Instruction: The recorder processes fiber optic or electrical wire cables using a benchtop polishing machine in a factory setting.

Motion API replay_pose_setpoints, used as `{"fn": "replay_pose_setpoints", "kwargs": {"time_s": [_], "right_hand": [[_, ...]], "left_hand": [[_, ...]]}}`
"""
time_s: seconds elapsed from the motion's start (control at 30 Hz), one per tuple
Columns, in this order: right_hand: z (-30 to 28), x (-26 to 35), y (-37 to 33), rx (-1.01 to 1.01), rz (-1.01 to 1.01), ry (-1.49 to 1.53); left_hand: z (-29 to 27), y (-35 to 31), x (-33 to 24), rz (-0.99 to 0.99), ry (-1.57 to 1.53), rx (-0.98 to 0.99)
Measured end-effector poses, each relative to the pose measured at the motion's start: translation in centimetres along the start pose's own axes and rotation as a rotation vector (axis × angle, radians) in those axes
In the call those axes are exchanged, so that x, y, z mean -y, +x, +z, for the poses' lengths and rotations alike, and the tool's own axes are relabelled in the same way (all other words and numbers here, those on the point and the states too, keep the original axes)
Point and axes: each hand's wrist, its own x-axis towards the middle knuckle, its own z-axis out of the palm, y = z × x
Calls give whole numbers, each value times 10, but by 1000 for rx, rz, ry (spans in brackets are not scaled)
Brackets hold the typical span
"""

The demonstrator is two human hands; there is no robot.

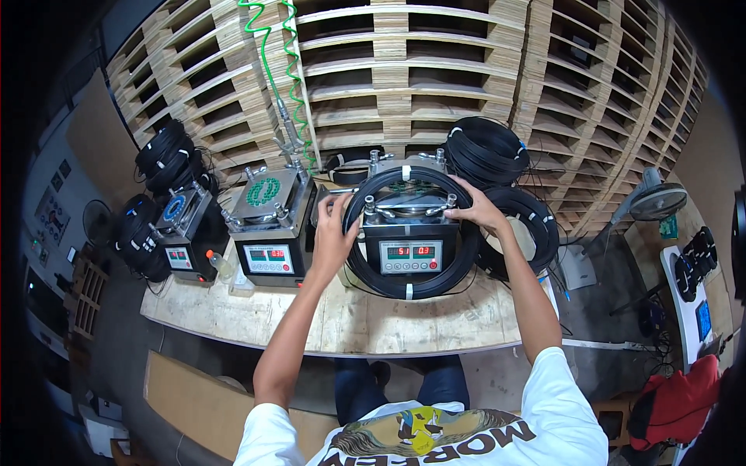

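Note:
A large coil of black cable [447, 281], bound with white ties, is held upright in both my hands in front of a machine with a red digital display [410, 256]. The machine's panel and metal clamp posts show through the ring. On the coil's left side, my left hand [334, 223] grips with bent fingers. My right hand [477, 210] holds the upper right side, thumb toward the inside of the ring.
Two similar machines [268, 225] [186, 233] stand to the left on the wooden table [326, 334], beside a small bottle with an orange cap [220, 264]. More black coils [487, 151] [536, 225] lie at the right. Stacked pallets [388, 70] rise behind; green air hoses [268, 66] hang there.

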Motion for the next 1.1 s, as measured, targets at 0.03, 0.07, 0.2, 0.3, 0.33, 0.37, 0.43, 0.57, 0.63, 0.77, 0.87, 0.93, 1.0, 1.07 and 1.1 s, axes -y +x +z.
{"fn": "replay_pose_setpoints", "kwargs": {"time_s": [0.03, 0.07, 0.2, 0.3, 0.33, 0.37, 0.43, 0.57, 0.63, 0.77, 0.87, 0.93, 1.0, 1.07, 1.1], "right_hand": [[1, 2, 1, 1, 1, 2], [3, 3, 2, 2, 29, 43], [2, 11, -2, 20, 69, 212], [-8, 7, -4, 48, 149, 373], [-9, 8, -3, 53, 145, 374], [-10, 10, -2, 62, 164, 374], [-8, 17, -3, 66, 167, 399], [-16, 24, 4, 105, 123, 398], [-16, 33, 6, 88, 67, 348], [-17, 32, 10, 78, 121, 392], [-16, 23, 10, 31, 54, 276], [-18, 18, 10, 17, 24, 239], [-19, 17, 12, 55, 77, 254], [-17, 25, 11, 58, 85, 228], [-16, 28, 10, 58, 93, 200]], "left_hand": [[0, 11, 7, 52, -58, 21], [0, 18, 13, 102, -117, 42], [-6, 32, 24, -162, -383, 366], [0, 35, 25, -122, -389, 414], [-9, 37, 16, -139, -408, 448], [-8, 38, 25, -140, -404, 443], [-3, 40, 41, -75, -525, 462], [-2, 40, 39, -121, -615, 361], [0, 46, 44, -128, -645, 364], [2, 52, 44, -82, -612, 385], [11, 45, 41, -1, -551, 327], [18, 39, 48, -31, -508, 276], [21, 39, 52, -55, -494, 270], [19, 39, 47, -85, -479, 294], [18, 39, 47, -88, -470, 277]]}}
